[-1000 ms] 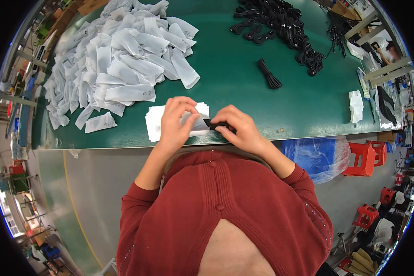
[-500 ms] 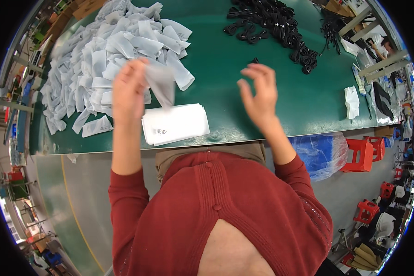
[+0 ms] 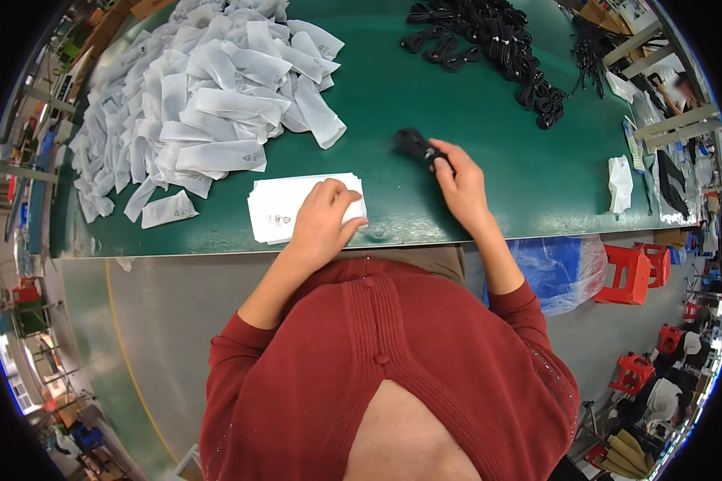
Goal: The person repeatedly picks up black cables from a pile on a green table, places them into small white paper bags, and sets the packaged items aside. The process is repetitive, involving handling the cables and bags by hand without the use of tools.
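Note:
My right hand [image 3: 464, 188] is closed on a coiled black cable [image 3: 415, 146], held just above the green table; its far end is blurred by motion. In front of me lies a stack of flat white bags [image 3: 269, 200] with small dark print. My left hand [image 3: 322, 218] rests on the right end of that stack, fingers bent over it and thumb apart, with nothing clearly gripped. Left of the stack spreads a large heap of filled, translucent white bags [image 3: 208, 104].
Several tied black cables [image 3: 497, 40] lie at the far right of the green table [image 3: 377, 88]. A crumpled white bag [image 3: 619, 183] sits near the right edge. Below it are a blue plastic-wrapped bundle [image 3: 549, 268] and a red stool [image 3: 627, 274].
My left hand has let go of a filled bag at the heap and come back right onto the stack. My right hand, empty before, now holds a coiled cable.

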Tool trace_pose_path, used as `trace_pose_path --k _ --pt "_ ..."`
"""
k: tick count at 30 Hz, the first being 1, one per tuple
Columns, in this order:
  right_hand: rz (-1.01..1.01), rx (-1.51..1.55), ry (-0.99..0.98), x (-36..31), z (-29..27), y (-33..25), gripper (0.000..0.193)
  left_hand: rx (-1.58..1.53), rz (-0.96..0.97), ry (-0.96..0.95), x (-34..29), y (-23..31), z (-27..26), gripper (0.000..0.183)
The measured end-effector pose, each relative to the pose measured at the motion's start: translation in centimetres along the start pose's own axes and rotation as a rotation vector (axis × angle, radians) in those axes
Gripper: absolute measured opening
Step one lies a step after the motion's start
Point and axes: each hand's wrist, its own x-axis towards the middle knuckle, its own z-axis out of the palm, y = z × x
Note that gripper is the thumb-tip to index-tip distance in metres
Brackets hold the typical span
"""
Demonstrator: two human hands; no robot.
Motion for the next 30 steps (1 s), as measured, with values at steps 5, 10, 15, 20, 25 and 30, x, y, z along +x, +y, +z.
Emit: trace_pose_path --k 5,10,15,20,25,30 --pt "0.01 0.113 -0.093 -2.0 1.4 -2.6 0.039 0.027 -0.088 0.023 -0.9 -1.4 -1.2 0.028" --pt "0.167 0.205 -0.104 -2.9 2.5 -2.6 0.032 0.027 -0.13 0.034 -1.1 -1.1 -2.1 0.025" --pt "0.093 0.195 -0.09 -3.2 3.6 -2.3 0.023 0.088 -0.121 0.046 -0.8 -1.0 -0.4 0.016" --pt "-0.16 -0.001 -0.117 -3.6 3.1 -3.5 0.022 -0.17 -0.301 0.09 -0.8 -1.2 -0.3 0.011" --pt "-0.38 -0.2 -0.128 -4.1 3.2 -4.1 0.022 -0.401 -0.427 0.145 -0.8 -0.9 -0.7 0.009" --pt "-0.481 -0.335 -0.165 -3.9 2.9 -4.6 0.021 -0.267 -0.309 0.168 -0.8 -0.8 -0.8 0.007"
